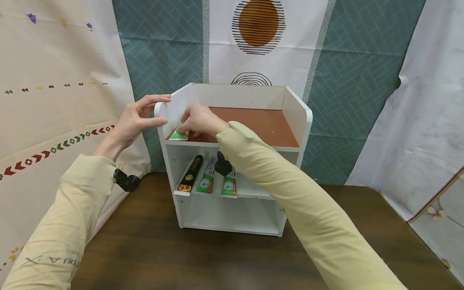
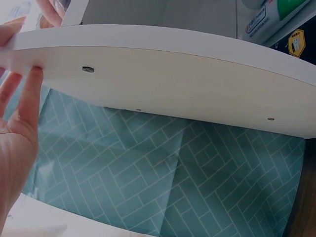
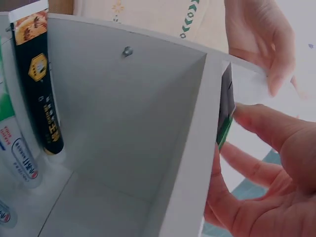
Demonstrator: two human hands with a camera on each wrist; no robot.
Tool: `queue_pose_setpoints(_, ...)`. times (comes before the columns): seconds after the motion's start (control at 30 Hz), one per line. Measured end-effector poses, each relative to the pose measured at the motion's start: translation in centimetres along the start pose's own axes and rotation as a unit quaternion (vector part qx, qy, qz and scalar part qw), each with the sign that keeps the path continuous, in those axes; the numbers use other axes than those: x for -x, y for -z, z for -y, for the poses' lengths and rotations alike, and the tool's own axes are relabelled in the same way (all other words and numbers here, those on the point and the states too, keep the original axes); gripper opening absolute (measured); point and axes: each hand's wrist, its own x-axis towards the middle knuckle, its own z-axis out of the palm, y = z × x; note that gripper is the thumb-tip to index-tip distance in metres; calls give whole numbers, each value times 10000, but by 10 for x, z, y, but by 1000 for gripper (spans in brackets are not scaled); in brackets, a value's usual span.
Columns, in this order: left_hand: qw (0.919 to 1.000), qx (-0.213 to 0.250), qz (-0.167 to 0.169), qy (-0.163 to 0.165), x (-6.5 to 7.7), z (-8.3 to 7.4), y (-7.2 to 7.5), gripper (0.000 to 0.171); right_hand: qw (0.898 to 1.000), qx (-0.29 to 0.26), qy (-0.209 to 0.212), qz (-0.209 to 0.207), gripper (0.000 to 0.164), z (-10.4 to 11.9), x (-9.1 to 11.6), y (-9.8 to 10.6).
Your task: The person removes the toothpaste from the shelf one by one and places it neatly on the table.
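Observation:
A white shelf unit (image 1: 234, 143) stands on the table. My left hand (image 1: 129, 121) holds its left side panel (image 2: 163, 74), fingers against the outer face and thumb at the front edge. On the brown top board, near that panel, my right hand (image 1: 202, 120) pinches a green and white toothpaste tube (image 1: 180, 135) by its sides. Its flat end points toward the front, and the fingers hide its rest. The right wrist view shows this tube (image 3: 226, 111) nearly edge-on between thumb and fingers. Below lie a black tube (image 1: 191, 174) and two green and white toothpaste tubes (image 1: 206, 183) (image 1: 229, 187).
The brown top board (image 1: 253, 125) is walled at the back and both sides. A bottom compartment (image 1: 232, 217) lies under the middle shelf. Dark wooden table (image 1: 203, 257) surrounds the unit, with patterned cloths (image 1: 163, 48) hanging behind and beside it.

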Motion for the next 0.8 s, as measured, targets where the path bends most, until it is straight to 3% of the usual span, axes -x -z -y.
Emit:
queue_pose_setpoints(0.17,10000,-8,23,-56,0,0,0,46,9998,-127,-150,18,16,9,-3,-3)
queue_pose_setpoints(0.37,10000,44,32,-1,1,-1,0,46,9936,-1051,-414,28,19,6,-6,-4)
queue_pose_setpoints(0.57,9998,-163,-13,108,1,-1,0,45,9669,-2465,-601,254,21,-7,-6,0)
queue_pose_setpoints(0.8,9999,-105,-45,104,-1,0,0,46,9442,-3131,-991,235,34,-16,3,9)
